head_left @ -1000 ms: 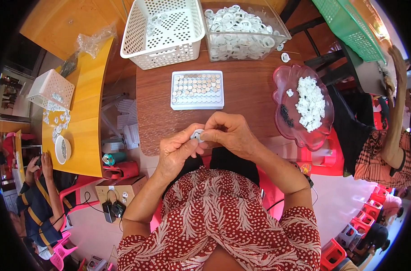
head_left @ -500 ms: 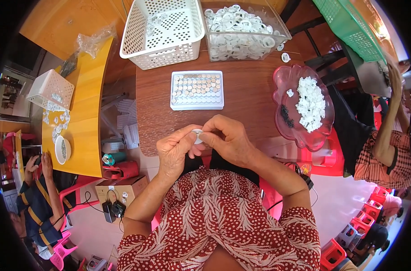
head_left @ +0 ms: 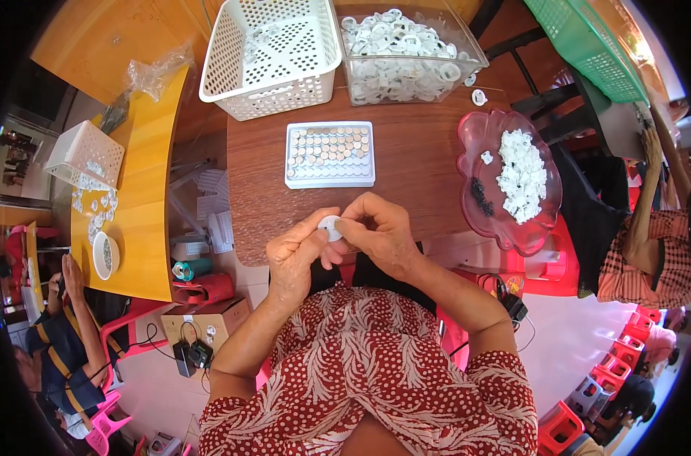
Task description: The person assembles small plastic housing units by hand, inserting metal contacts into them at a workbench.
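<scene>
White disc (head_left: 330, 226), small, round and flat, sits pinched between both hands just above the near edge of the brown desk (head_left: 414, 163); left hand (head_left: 298, 254) grips it from below with thumb and fingers; right hand (head_left: 377, 232) closes on its right side; compared with a second ago, both hands have barely moved.

Bright, even daylight filled the scene, strongest at the upper right, where glare washed out the green basket (head_left: 597, 39). Shadows stayed soft. The centre was sharp; fisheye bending curved the yellow surface (head_left: 144, 190), and the corners fell black.
</scene>
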Motion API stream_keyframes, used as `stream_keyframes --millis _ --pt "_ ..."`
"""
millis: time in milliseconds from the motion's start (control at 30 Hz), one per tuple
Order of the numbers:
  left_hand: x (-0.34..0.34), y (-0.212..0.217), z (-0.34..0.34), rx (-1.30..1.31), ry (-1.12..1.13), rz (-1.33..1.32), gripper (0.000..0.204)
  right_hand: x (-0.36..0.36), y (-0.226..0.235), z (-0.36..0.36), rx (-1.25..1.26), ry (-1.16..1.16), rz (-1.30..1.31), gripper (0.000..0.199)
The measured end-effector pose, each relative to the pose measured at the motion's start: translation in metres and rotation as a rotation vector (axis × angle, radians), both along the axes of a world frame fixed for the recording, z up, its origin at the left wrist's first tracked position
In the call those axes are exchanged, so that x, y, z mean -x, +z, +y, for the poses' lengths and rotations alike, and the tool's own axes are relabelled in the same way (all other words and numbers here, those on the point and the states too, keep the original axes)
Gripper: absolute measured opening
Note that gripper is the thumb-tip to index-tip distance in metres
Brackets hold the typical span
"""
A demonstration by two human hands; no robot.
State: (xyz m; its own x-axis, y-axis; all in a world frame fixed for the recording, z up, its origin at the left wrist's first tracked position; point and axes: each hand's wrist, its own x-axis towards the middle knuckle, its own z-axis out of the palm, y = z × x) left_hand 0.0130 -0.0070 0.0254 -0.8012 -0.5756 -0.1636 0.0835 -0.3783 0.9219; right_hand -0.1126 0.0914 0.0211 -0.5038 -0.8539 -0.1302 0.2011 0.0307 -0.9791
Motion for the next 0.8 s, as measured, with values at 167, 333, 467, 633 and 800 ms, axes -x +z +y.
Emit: stream_keyframes --millis 167,333,467,633,800 --pt "0.007 -0.001 -0.003 0.039 0.045 -0.081 0.028 -0.002 -0.005 -0.009 0.042 -0.075 0.065 0.013" --pt "0.008 0.002 -0.006 0.001 0.036 -0.096 0.025 -0.007 0.007 -0.004 0.02 -0.11 0.101 0.013" --pt "0.018 0.023 -0.032 0.036 0.088 -0.087 0.027 -0.001 0.002 0.001 0.071 -0.142 0.319 0.009" --pt "0.067 0.06 -0.106 0.304 0.206 0.013 0.033 0.029 0.024 0.008 0.08 -0.197 0.323 0.009" --pt "0.106 0.068 -0.183 0.383 0.322 -0.045 0.054 0.063 0.061 0.002 0.094 -0.365 0.473 0.006"
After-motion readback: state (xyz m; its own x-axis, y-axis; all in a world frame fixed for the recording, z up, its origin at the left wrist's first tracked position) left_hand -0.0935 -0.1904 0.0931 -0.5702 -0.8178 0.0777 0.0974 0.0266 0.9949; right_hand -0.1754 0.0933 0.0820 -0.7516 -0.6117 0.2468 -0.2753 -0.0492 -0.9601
